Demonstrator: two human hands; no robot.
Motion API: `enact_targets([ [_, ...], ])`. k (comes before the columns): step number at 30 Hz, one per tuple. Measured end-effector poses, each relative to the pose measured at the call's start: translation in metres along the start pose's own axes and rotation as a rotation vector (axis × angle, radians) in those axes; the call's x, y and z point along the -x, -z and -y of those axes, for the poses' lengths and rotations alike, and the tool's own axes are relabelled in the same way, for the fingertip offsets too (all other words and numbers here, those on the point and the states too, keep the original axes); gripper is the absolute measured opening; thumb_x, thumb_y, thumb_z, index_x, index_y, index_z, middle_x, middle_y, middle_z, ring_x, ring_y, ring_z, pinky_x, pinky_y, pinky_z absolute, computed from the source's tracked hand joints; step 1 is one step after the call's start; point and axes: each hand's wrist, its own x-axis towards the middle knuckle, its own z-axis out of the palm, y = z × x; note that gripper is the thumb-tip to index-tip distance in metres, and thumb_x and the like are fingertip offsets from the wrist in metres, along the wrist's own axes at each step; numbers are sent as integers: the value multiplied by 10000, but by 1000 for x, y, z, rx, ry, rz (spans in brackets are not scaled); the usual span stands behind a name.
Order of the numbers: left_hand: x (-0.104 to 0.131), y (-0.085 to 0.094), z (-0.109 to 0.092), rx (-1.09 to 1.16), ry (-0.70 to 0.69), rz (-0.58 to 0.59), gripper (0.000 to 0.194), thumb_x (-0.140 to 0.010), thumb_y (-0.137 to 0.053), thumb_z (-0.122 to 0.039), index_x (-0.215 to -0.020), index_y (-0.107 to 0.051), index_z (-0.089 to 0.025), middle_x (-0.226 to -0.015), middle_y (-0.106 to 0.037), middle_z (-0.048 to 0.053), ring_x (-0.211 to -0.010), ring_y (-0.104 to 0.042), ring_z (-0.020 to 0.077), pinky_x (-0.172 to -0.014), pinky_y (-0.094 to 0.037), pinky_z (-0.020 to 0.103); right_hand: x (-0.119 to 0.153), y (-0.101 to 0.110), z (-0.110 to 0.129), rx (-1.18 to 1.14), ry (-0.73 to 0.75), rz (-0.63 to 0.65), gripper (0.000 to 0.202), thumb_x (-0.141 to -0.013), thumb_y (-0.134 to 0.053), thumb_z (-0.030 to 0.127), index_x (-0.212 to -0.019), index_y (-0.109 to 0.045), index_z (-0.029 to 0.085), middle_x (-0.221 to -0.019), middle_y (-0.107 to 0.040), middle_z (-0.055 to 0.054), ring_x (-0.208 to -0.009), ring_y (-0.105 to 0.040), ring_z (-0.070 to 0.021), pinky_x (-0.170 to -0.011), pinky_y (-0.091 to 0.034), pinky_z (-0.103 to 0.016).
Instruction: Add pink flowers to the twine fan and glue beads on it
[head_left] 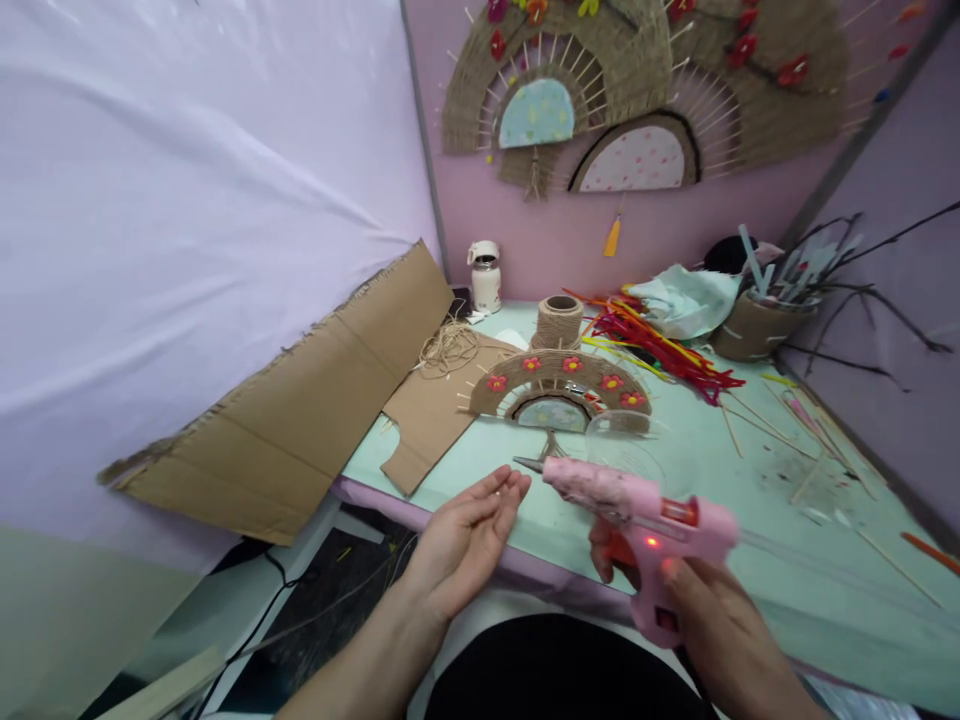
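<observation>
A pink hot glue gun [637, 510] is gripped in my right hand [705, 610], its red light lit and its metal nozzle pointing left. My left hand [472, 540], palm up, is just left of the nozzle tip. Its thumb and fingers are drawn together at the tips; anything between them is too small to make out. Beyond the gun lies a small woven fan [502, 400] with red flowers and a pale blue half-round centre. A clear plastic piece [622, 440] overlaps the fan's right end.
Cardboard sheets [300, 400] lean and lie at the left. Behind the fan stand a twine spool [559, 322] and a white bottle [486, 278]. Red and yellow pipe cleaners [660, 345], loose sticks [780, 430] and a pot of tools [757, 325] with branches are at the right. Larger fans [637, 60] hang behind.
</observation>
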Motion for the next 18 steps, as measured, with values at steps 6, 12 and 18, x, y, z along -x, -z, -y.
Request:
enact_targets([
  [6, -5, 14, 0, -56, -66, 29, 227, -863, -458, 20, -1045, -526, -97, -897, -670, 86, -827, -695, 103, -747, -552, 128, -17, -16, 11, 9, -100, 94, 553, -832, -463, 638, -872, -753, 168, -857, -727, -123, -783, -689, -232, -692, -574, -304],
  [12, -13, 21, 0, -222, -161, 130, 98, -849, -603, -161, -824, -511, -141, -797, -663, 40, -716, -665, 73, -596, -502, 92, -15, -26, 8, 37, -110, 87, 555, -821, -472, 651, -853, -750, 172, -848, -733, -120, -758, -697, -228, -671, -580, -303],
  [18, -33, 60, -16, -1117, -875, 34, 136, -851, -591, -305, -885, -603, -174, -927, -667, 75, -885, -638, 180, -827, -513, 334, -15, -25, 7, 72, -82, 65, 544, -825, -469, 638, -875, -754, 178, -784, -726, -97, -663, -672, -197, -659, -577, -285],
])
